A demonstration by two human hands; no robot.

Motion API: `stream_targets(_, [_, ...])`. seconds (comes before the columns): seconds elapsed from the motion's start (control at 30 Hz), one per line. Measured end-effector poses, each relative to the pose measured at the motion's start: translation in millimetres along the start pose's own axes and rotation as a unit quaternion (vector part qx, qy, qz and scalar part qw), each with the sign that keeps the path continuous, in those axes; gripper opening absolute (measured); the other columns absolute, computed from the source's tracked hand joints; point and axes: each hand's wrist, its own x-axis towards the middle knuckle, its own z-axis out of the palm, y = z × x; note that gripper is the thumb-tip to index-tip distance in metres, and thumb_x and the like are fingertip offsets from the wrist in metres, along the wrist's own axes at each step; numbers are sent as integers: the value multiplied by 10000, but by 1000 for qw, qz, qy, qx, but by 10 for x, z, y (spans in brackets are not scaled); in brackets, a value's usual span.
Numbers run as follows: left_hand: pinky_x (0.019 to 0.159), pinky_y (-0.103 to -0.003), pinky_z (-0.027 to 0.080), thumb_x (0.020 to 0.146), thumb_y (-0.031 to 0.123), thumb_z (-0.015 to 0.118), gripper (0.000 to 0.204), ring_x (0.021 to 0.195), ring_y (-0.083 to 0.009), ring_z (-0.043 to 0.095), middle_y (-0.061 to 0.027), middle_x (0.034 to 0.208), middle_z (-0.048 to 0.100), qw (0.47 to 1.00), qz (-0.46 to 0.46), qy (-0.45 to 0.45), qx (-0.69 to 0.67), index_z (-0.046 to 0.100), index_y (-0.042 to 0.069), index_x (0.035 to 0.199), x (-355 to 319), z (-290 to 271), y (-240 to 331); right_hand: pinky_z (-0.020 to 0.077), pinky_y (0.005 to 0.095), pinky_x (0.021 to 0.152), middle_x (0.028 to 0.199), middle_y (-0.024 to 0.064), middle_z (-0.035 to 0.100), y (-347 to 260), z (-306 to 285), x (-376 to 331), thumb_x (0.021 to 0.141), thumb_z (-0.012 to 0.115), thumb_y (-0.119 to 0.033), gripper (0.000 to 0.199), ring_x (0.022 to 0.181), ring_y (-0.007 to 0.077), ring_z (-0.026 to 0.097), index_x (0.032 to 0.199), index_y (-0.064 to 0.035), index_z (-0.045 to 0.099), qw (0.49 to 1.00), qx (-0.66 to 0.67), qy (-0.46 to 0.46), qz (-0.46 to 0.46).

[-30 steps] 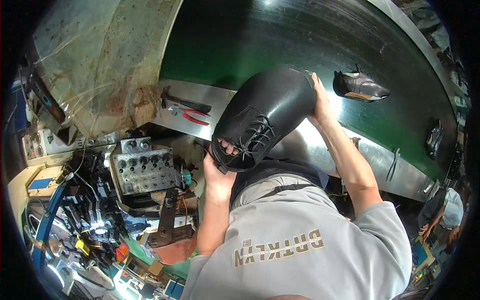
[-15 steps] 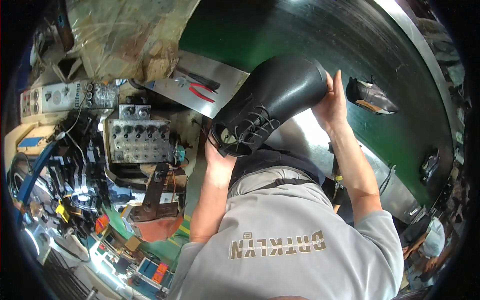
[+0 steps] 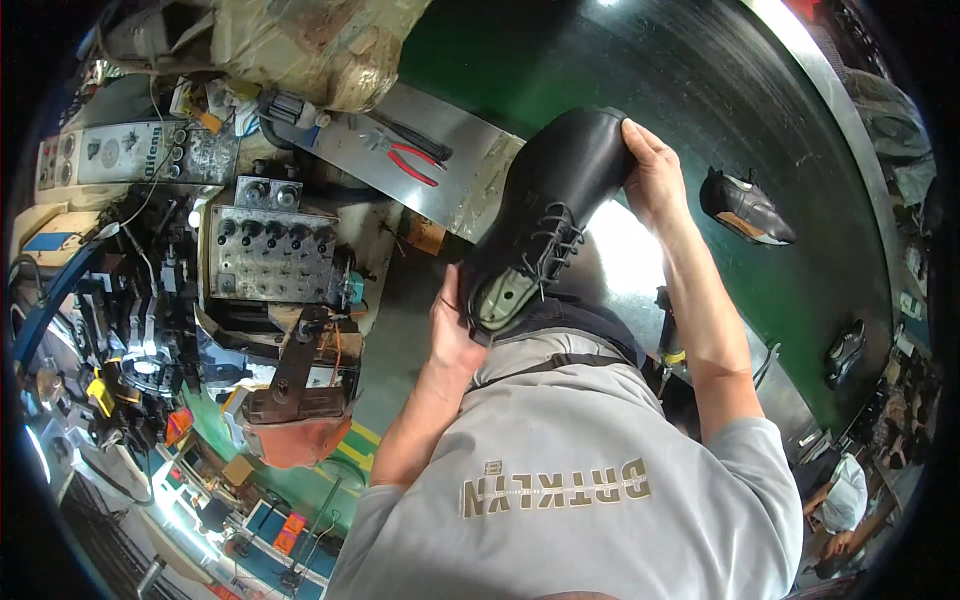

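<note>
Black leather fills the middle of the view: you hold a laced black shoe point(image 3: 545, 215) off the surface, in front of your chest, one hand at each end. Its long axis runs on a slant, the rounded toe up and to the right, the open heel end with its pale inner face down and to the left, toward your body. Your right hand point(image 3: 655, 175) is at the toe end, its fingers point(image 3: 640, 140) wrapped over the tip and grasping it. Your left hand point(image 3: 455, 335) is under the heel end, palm against the back of the shoe, its fingers clasped around that end though mostly hidden behind it. Neither hand is nearer than the other; each has its own end, and the laces face you between them.

Behind the shoe, the green conveyor belt point(image 3: 700, 60) curves away, and to the right of the shoe's toe another dark shoe point(image 3: 745, 205) lies on that belt, well apart from your right hand. A third small dark shoe point(image 3: 845, 350) sits farther along, lower right. Left of the held shoe, red-handled pliers point(image 3: 410, 160) rest on a steel plate point(image 3: 470, 170), and beyond them stands a grey control box with knobs point(image 3: 270, 250).
</note>
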Motion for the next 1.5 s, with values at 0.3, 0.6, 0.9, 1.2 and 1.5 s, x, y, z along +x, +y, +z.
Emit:
stream_targets(0.3, [909, -314, 463, 979, 394, 537, 426, 1018, -151, 591, -75, 1105, 640, 969, -1, -95, 230, 588, 10, 1157, -134, 14, 531, 496, 269, 780, 914, 71, 706, 163, 896, -226, 922, 657, -203, 262, 805, 121, 630, 1048, 25, 688, 979, -105, -153, 89])
stream_targets(0.6, [610, -225, 344, 1021, 299, 500, 359, 684, -55, 359, 60, 715, 438, 843, 349, 180, 367, 559, 21, 801, -903, -436, 1006, 420, 207, 653, 771, -43, 591, 1005, 2464, -755, 953, 629, -260, 232, 704, 43, 495, 880, -40, 641, 956, -189, -224, 17])
stream_targets(0.9, [596, -208, 310, 1033, 282, 468, 337, 675, -29, 347, 88, 731, 431, 822, 484, 217, 209, 554, 42, 813, -2199, -1049, 2208, 482, 219, 725, 912, 0, 672, 1680, 4322, -1643, 982, 568, -328, 303, 788, 68, 597, 1019, -41, 658, 879, -128, -457, 55])
stream_targets(1.2, [754, -265, 498, 1029, 237, 449, 301, 839, -107, 598, -54, 973, 646, 792, 556, 240, 82, 602, -17, 1081, -3068, -1805, 3126, 547, 327, 791, 1048, 59, 636, 2693, 5378, -2416, 986, 545, -320, 289, 932, 148, 622, 1100, -59, 593, 852, -104, -494, 135])
stream_targets(1.5, [684, -257, 503, 1028, 323, 451, 351, 756, -86, 593, -24, 901, 643, 847, 505, 157, -55, 618, 16, 1060, -3407, -2184, 3922, 374, 180, 518, 757, -62, 594, 3201, 6099, -2802, 941, 640, -302, 198, 621, 24, 514, 880, -114, 635, 860, -134, -469, 151])
